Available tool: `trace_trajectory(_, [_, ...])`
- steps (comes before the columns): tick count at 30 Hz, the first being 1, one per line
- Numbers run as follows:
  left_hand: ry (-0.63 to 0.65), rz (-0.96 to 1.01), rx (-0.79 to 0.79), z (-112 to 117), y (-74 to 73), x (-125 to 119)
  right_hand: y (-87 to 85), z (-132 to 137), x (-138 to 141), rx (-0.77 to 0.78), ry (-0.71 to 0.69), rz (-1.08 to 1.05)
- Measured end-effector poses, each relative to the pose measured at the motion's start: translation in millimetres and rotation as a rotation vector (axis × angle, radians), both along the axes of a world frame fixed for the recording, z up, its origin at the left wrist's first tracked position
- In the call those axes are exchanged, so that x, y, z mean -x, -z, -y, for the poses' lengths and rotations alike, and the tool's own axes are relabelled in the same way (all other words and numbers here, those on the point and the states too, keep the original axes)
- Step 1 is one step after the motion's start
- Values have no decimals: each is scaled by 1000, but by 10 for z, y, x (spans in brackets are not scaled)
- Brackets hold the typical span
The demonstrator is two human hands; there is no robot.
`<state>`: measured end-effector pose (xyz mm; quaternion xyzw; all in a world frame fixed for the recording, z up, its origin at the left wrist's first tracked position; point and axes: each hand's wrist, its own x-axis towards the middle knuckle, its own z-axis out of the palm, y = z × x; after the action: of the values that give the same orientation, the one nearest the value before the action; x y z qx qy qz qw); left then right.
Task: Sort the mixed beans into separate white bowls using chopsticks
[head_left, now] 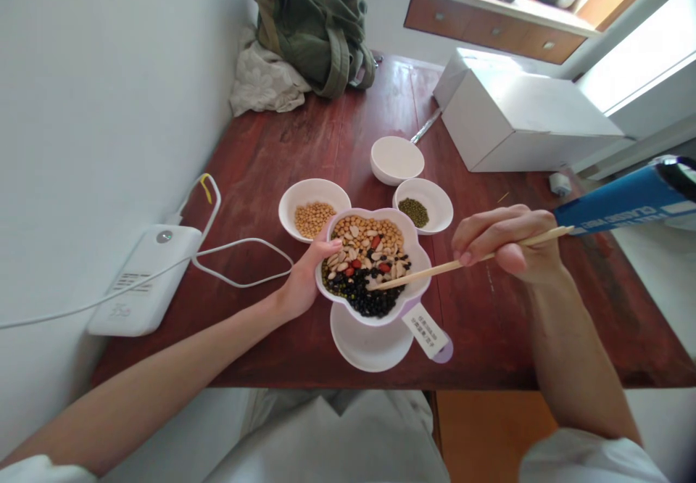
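My left hand (308, 274) grips the left rim of a flower-shaped bowl (423, 259) with a labelled handle (428, 333). It holds mixed yellow soybeans, pale and red beans, and black beans (375, 296). Between the closed fingers of my right hand (503, 240) are wooden chopsticks (435, 270), their tips down among the black beans. Behind the bowl stand a white bowl (291, 207) with soybeans (312, 218), another white bowl (441, 211) with green mung beans (413, 212), and a white bowl (396, 158) with nothing visible inside. A further white bowl (371, 345) is partly hidden beneath the flower-shaped one.
A white power bank (146, 280) with a looping cable (244, 242) lies at the left by the wall. Farther back are a green bag (315, 30) and a white box (522, 117). A blue cylindrical object (625, 196) is beyond my right hand. The wooden table's (261, 367) front edge is near me.
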<state>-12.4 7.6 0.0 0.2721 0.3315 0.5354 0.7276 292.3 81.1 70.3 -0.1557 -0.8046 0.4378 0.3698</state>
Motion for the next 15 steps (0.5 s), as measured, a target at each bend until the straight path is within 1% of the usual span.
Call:
trace_trajectory(5, [-18,8,7,4,-15,5,67,46,34,35,-16,-14])
trace_trajectory(15, [-31,-40,10,37,-68,-5,349,115,98,199,5,-166])
